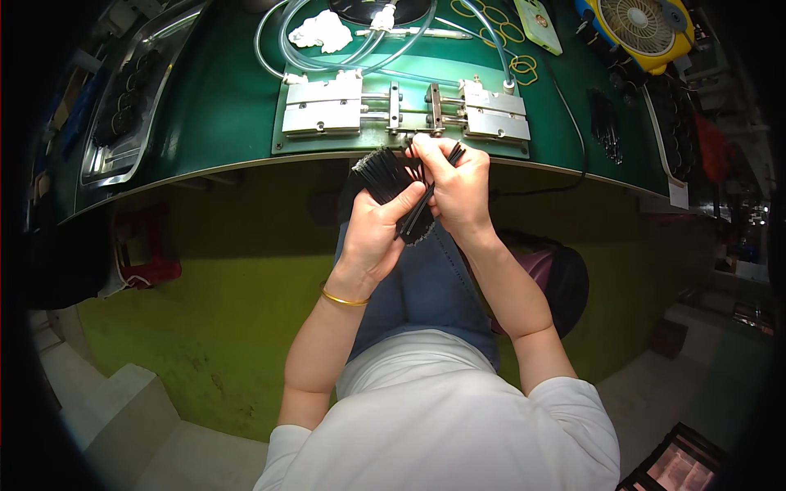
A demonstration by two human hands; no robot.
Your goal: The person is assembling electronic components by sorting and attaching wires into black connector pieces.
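My left hand [372,233] grips a thick bundle of thin black sticks [385,173], fanned out just below the edge of the green workbench [221,106]. My right hand [458,188] pinches a few of the black sticks at the top of the bundle, its fingertips near the metal fixture [401,110] on the bench. A gold bangle sits on my left wrist. Both hands hover over my lap, close together and touching the bundle.
Clear hoses [344,45] loop behind the fixture. A metal tray [131,98] with dark parts lies at the left. Yellow rubber bands [520,69], a small yellow fan [643,29] and more black parts [606,123] lie at the right. A red stool [143,245] stands below.
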